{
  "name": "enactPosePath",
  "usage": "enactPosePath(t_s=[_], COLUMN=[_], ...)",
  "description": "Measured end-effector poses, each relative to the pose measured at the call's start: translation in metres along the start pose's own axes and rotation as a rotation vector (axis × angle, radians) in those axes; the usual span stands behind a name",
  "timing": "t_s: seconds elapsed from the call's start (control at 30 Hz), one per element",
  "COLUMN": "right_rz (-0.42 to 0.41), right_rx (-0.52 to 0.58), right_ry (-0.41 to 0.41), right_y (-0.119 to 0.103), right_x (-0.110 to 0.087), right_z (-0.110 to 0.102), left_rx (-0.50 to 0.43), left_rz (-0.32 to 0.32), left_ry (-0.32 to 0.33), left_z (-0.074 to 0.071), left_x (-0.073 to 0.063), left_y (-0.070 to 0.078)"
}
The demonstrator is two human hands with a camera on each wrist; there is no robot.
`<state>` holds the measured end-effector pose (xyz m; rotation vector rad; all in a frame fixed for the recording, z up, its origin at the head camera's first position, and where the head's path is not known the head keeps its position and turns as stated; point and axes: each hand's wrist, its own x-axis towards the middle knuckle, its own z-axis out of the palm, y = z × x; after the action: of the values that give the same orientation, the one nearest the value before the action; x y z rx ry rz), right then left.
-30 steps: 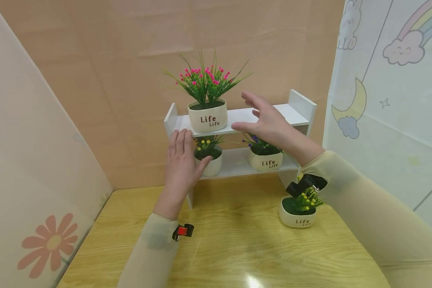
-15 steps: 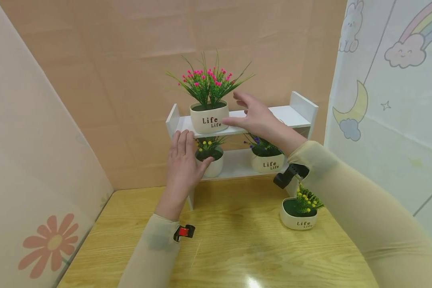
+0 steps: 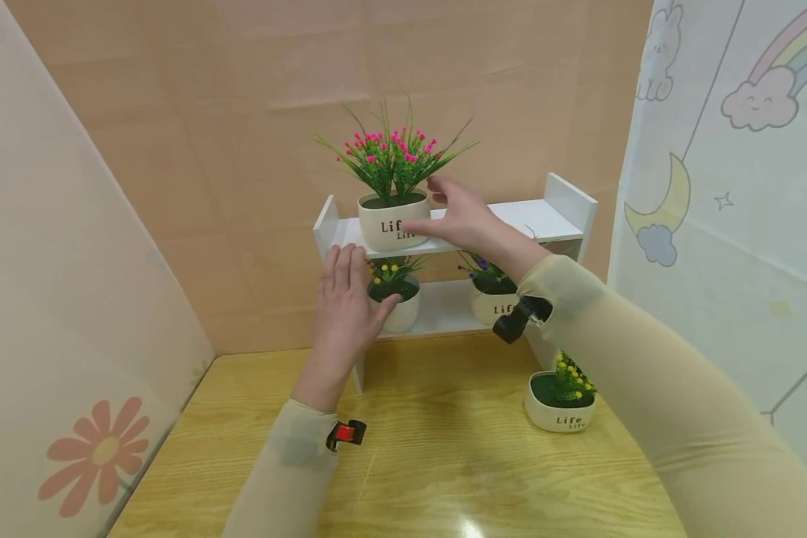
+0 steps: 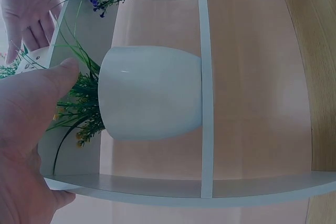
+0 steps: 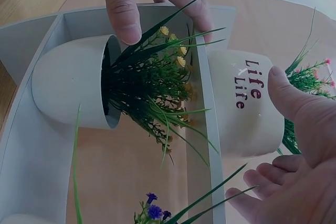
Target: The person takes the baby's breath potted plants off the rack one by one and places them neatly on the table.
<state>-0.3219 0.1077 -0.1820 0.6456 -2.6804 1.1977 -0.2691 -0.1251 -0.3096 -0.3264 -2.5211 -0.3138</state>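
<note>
A white oval pot with pink flowers and "Life" lettering [image 3: 393, 228] stands on the top board of a white two-tier shelf [image 3: 531, 217]. My right hand [image 3: 467, 217] is at its right side, thumb across the pot's front and fingers loosely bent beside it, not closed round it. My left hand [image 3: 343, 306] rests its straight fingers on the shelf's upper left corner. Its thumb [image 4: 63, 77] stands apart, in front of a pot with yellow flowers [image 4: 152, 93] on the lower board. A pot with purple flowers [image 3: 494, 306] is partly hidden by the right wrist strap.
Another yellow-flowered pot [image 3: 560, 407] stands on the wooden table [image 3: 444, 448] at the shelf's right foot, partly behind the right sleeve. A peach cloth [image 3: 242, 149] hangs behind, with printed panels at left [image 3: 94, 299] and right [image 3: 733, 224].
My right hand has moved left along the top board to the pink-flowered pot, its thumb now over the lettering. The left hand has kept its place on the shelf corner.
</note>
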Motion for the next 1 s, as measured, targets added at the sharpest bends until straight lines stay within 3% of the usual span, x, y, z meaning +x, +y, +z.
enactPosePath(t_s=[0.5, 1.0], right_rz=[-0.006, 0.018], right_rx=[0.090, 0.182], right_ry=[-0.035, -0.041], right_y=[-0.002, -0.001], right_x=[0.015, 0.014], right_z=[0.009, 0.016], left_rx=[-0.008, 0.011], left_rz=[0.006, -0.013], left_ry=[-0.003, -0.029], left_z=[0.005, 0.001], left_x=[0.004, 0.001], left_y=[-0.005, 0.000])
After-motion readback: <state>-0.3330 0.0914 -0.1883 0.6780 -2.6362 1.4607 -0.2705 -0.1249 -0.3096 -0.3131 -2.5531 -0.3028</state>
